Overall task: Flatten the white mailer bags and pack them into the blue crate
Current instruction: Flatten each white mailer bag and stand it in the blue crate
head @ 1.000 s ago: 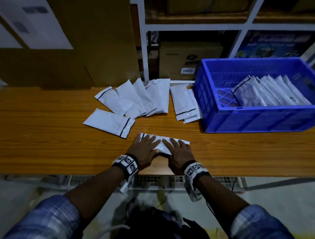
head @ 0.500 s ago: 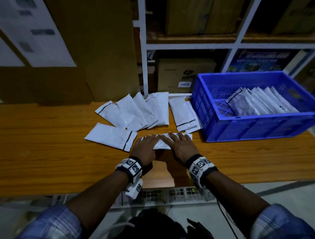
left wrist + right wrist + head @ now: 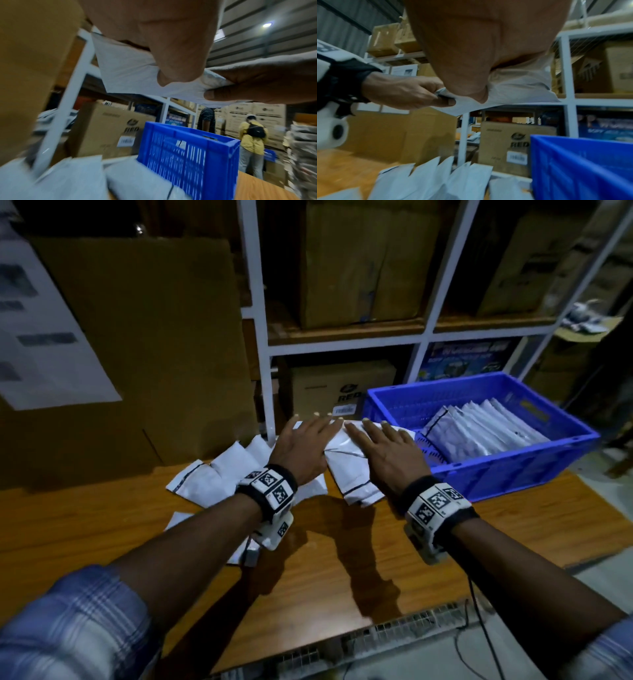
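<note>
Mailer bags are the work here, and the scene reads from left to right. At the left of centre in the head view a fan of loose bags (image 3: 219, 477) lies on the wooden table (image 3: 85, 529), not yet packed. Just right of them the left hand (image 3: 301, 450) holds one end of a single white mailer bag (image 3: 346, 446), fingers laid along its top and thumb pinching from beneath, as the left wrist view shows. The right hand (image 3: 383, 453) grips the other end the same way, thumb under and fingers over. A second ago both palms pressed this bag flat on the table near the front edge; now it is off the wood, carried up and toward the right of the frame, hanging in the air above the loose bags and level with the near left corner of the blue crate (image 3: 513, 474). That suggests the flattening of this one is done and the packing step has begun. At the right of the frame the crate already holds a row of flattened bags (image 3: 479, 429) leaning together toward its right side, with bare floor showing at its left. The held bag probably belongs there, against the row. Several bags remain on the table, so the task looks partway through
</note>
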`<state>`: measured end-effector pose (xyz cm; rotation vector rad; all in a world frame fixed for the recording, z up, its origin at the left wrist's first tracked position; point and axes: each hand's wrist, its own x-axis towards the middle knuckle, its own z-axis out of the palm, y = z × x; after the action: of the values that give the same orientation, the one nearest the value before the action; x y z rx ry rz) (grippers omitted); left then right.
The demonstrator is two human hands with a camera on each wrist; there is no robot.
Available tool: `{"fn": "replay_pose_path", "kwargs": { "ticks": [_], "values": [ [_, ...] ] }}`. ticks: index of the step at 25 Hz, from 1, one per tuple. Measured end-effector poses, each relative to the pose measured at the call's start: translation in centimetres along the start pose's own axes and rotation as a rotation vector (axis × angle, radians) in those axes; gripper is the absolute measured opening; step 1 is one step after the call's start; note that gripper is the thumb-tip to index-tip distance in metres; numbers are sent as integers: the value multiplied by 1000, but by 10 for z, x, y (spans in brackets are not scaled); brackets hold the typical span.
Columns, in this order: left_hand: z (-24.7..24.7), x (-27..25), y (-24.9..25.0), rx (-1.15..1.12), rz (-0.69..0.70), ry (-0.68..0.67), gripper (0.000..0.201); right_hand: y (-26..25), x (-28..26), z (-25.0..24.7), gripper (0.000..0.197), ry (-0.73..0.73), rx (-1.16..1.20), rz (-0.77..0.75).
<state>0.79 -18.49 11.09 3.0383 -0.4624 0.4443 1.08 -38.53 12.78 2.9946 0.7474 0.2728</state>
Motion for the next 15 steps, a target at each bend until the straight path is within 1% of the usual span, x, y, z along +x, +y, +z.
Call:
{"fn": "replay_pose_path", "kwargs": {
  "ticks": [2,4,5,8,10,12,13,15],
  "values": [
    [-8,36,7,30,63,36,72,24,6,-10,71,30,-14,33],
    [-14,76,21,42,105,1,71,51,11,-19,67,24,-10,72],
    [-16,96,29,65,125,-11,71,66,14,-22,68,8,-10,98],
    [-14,164,65,123,220,-22,69,131,26,-17,83,-80,27,154],
    [-7,210,91,141,281,-33,62,177,36,-10,84,-145,126,160],
    [4,258,121,157,326,-62,45,224,50,-5,77,-206,239,201],
    [10,277,132,157,335,-93,35,241,57,-2,70,-242,296,229],
    [27,311,153,153,340,-192,22,271,67,6,48,-313,374,269]
  ]
}}
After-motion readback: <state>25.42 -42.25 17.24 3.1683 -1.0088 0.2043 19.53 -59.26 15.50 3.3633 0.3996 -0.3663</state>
